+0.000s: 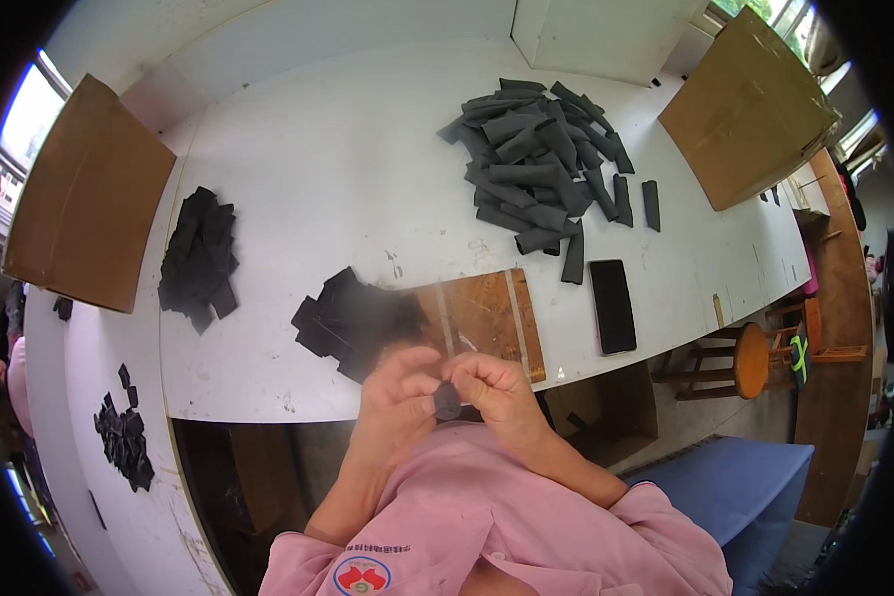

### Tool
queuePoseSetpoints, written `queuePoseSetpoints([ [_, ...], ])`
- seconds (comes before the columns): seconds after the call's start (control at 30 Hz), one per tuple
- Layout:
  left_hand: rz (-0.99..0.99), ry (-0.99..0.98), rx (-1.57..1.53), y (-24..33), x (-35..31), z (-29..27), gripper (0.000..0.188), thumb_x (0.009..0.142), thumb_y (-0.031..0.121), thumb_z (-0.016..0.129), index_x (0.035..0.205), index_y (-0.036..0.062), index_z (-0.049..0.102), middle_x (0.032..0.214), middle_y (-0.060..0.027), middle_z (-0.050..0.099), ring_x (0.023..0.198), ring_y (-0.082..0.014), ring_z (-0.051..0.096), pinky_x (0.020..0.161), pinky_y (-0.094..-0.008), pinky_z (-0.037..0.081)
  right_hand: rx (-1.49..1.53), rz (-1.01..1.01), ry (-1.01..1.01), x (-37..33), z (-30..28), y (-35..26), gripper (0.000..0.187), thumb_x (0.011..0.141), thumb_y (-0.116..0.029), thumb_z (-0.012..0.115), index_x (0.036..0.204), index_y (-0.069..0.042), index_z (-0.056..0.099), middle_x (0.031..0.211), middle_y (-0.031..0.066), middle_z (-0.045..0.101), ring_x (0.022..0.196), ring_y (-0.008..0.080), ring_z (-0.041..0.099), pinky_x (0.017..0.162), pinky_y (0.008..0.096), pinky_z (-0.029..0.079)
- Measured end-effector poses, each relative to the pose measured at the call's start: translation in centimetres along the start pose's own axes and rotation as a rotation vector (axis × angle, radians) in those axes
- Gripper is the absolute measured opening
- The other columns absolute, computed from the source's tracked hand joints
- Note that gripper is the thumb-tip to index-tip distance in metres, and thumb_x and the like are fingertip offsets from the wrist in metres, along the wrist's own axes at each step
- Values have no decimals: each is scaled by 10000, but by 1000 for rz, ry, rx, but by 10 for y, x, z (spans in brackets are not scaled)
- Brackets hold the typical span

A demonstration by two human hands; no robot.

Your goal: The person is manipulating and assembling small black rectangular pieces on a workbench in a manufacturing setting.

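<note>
Pinching a small dark grey piece (448, 401) between the fingertips of both hands, the person holds it close to the chest, just in front of the pink shirt (487, 526); the left hand (397, 392) has its thumb and forefinger curled onto the left edge of the piece, and the right hand (497, 392) is closed on its right edge, so the two hands meet around it. Judging from this grip, the piece is being worked or folded by hand, one at a time, and any further handling would call for a steady fingertip hold on something that small and limp. Just beyond the hands, on the near edge of the white table (328, 169), lies a worn wooden board (487, 318), with a heap of flat black pieces (343, 320) touching its left side. A black phone (613, 305) lies to the right of the board. Farther back sits a large pile of dark grey strips (541, 164), and to the left a second heap of black pieces (199, 258). A third scatter of black bits (124, 437) lies on a neighbouring white surface at lower left. Two plain brown cardboard sheets stand at the table's far corners, one left (89, 194), one right (745, 109); neither shows any label. The shirt carries a small round red-and-white badge (361, 576). A round wooden stool (750, 360) stands at right.
</note>
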State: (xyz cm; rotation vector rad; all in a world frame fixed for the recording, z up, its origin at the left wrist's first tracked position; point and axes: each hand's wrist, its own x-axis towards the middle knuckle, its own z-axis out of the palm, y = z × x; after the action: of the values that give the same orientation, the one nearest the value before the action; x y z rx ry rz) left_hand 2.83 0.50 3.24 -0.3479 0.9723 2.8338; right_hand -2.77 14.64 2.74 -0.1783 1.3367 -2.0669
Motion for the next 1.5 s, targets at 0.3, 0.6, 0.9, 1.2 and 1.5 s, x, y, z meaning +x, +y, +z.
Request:
queuePoseSetpoints([
  [0.3, -81, -399, -618, 30, 7, 35, 566, 787, 39, 501, 1276, -68, 238, 747, -70, 536, 350, -37, 357, 330, -176, 275, -254, -104, -110, 7, 21, -58, 229, 855, -251, 526, 821, -24, 533, 678, -26, 481, 609, 51, 417, 556, 187, 356],
  [0.6, -131, 269, -532, 13, 43, -7, 151, 821, 68, 492, 964, 34, 530, 591, 22, 461, 333, -44, 286, 314, -193, 234, -119, 123, -186, 62, -23, -1, 170, 850, -222, 521, 757, -79, 517, 608, -29, 476, 532, 37, 440, 461, 172, 351],
  [0.9, -137, -108, -748, 23, 27, 1, 323, 809, 70, 481, 1115, -18, 428, 811, -88, 559, 343, -52, 323, 307, -176, 259, -300, 92, -325, 65, 0, -53, 208, 863, -200, 503, 719, -52, 529, 590, -36, 465, 507, 36, 403, 451, 182, 329],
  [1.2, 588, 279, 898, 2, 37, -3, 334, 840, 107, 518, 1150, 5, 450, 994, -60, 524, 827, -108, 488, 667, -211, 416, -238, 60, -289, 81, -37, -4, 189, 854, -226, 519, 764, -62, 547, 674, -42, 508, 592, 43, 453, 543, 181, 374],
  [1.5, 830, 183, 777, 12, 31, 13, 131, 746, -58, 541, 865, -19, 579, 877, -92, 593, 823, -166, 548, 739, -243, 418, -1123, -815, -99, 50, 0, -50, 252, 740, -230, 621, 716, 3, 528, 642, 69, 511, 653, 195, 537, 559, 298, 422],
])
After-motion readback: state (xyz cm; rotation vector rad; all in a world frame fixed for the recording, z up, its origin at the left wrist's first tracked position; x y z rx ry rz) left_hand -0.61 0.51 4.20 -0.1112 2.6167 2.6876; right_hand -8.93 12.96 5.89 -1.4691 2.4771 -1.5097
